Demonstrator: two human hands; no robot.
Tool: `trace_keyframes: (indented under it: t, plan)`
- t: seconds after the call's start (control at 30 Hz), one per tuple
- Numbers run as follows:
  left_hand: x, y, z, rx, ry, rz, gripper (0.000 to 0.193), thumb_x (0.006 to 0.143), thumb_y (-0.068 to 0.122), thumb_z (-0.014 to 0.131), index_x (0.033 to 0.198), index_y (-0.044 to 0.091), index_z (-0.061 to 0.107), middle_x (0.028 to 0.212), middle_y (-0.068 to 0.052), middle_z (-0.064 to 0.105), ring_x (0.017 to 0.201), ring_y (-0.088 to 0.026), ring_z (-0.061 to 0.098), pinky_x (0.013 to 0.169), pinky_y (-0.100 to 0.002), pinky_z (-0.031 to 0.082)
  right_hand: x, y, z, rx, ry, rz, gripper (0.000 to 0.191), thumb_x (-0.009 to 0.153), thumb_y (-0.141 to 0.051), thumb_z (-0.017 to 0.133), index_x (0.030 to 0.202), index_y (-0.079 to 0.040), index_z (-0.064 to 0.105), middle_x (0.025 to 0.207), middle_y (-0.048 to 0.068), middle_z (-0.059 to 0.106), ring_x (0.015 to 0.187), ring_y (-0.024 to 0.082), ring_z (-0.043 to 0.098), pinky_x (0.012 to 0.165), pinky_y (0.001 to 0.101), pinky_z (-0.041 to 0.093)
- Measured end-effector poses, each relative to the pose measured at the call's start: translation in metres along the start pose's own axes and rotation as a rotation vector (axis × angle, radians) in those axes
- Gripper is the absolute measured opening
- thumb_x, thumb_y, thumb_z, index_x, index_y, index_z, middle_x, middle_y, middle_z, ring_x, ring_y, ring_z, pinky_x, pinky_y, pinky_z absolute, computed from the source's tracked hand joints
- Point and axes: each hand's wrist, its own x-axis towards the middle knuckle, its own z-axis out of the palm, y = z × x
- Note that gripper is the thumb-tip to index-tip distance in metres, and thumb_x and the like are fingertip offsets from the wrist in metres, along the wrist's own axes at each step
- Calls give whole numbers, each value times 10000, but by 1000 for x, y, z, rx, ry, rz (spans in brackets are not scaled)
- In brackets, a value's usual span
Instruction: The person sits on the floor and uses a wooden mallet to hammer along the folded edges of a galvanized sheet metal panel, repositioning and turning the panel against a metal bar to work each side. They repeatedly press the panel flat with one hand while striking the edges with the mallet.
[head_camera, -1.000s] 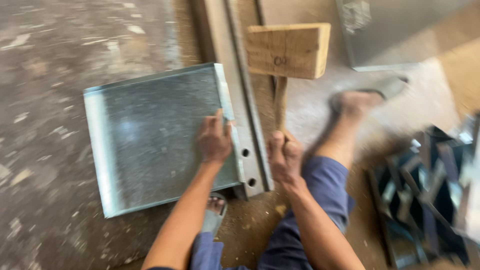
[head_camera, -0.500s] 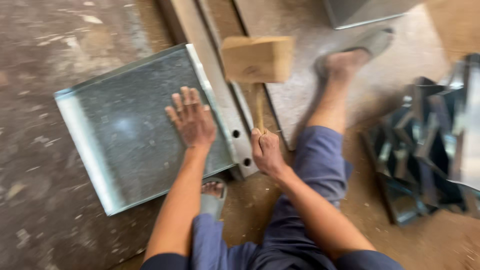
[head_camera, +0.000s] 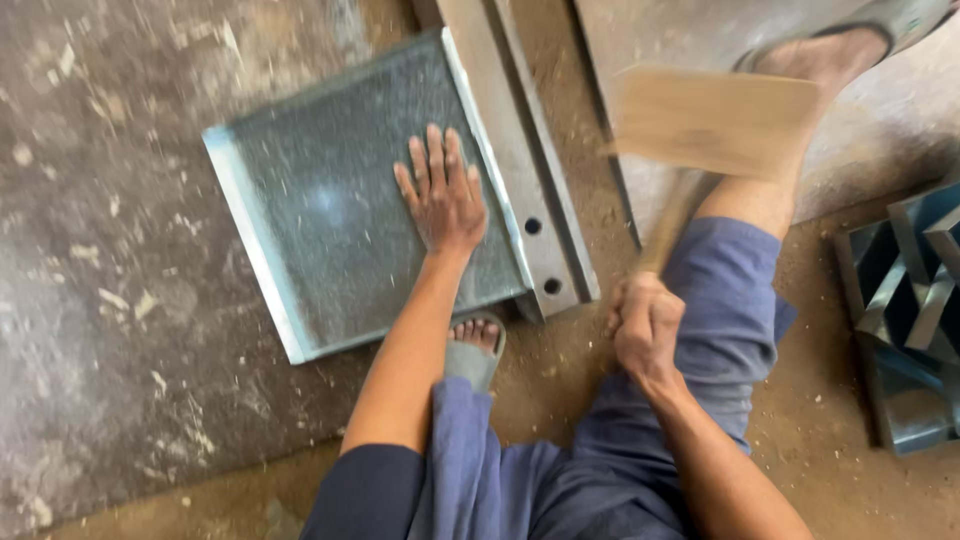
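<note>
Hands first, nearest me: my right hand (head_camera: 648, 330) is clamped on the handle of a wooden mallet (head_camera: 712, 120), its blurred head raised at one o'clock. My left hand (head_camera: 442, 195) lies flat, fingers spread, on the metal sheet (head_camera: 320, 210) at eleven o'clock, beside the steel rail (head_camera: 520, 170). Edge forming appears unfinished, in my judgement.
</note>
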Motion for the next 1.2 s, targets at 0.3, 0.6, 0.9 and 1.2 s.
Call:
trace_keyframes:
  t: [0.3,0.6,0.9,1.2]
  plan:
    - [-4,-4,4,13,-40,11,613,1047,280,543,1605,123,344,1692,-127,252,1566,-401,211,1259,-643,100,-37,27,-24,104,-13,207,352,1066,-297,456,824,-63,558,591,15,521,481,140,501,428,312,431]
    - [-6,-11,7,25,-78,7,622,1050,297,514,1617,134,318,1694,-114,237,1575,-385,188,1260,-648,76,-55,36,-43,287,-75,453,469,1052,-409,443,778,-42,541,619,14,514,452,121,450,400,297,383]
    - [-3,-20,12,35,-67,-3,613,1070,337,505,1620,160,300,1702,-93,234,1584,-356,167,1265,-643,48,-62,36,-47,275,-227,652,522,1012,-501,440,749,-55,511,571,15,438,413,131,391,366,305,353]
    - [-1,-26,3,14,-94,-8,622,1087,359,493,1642,184,272,1712,-58,226,1591,-313,169,1276,-639,45,-34,27,-35,277,-224,456,527,1035,-496,434,742,-59,460,576,63,436,403,146,394,358,308,358]
